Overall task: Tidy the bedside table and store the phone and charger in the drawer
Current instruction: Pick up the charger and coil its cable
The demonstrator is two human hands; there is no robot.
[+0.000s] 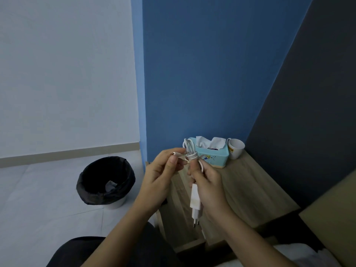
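I see both hands raised over the bedside table. The right hand is closed around the white charger, plug prongs pointing down, its cable coiled above the fist. The left hand pinches the cable's loose end between thumb and fingers. Tissue box and white cup stand at the table's back. Bin on the floor, left.

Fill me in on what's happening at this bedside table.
A person is bundling a white charger cable. The right hand grips the coil, with the white plug adapter hanging below it, while the left hand pinches the cable's free end. A light blue tissue box and white mug stand on the wooden table.
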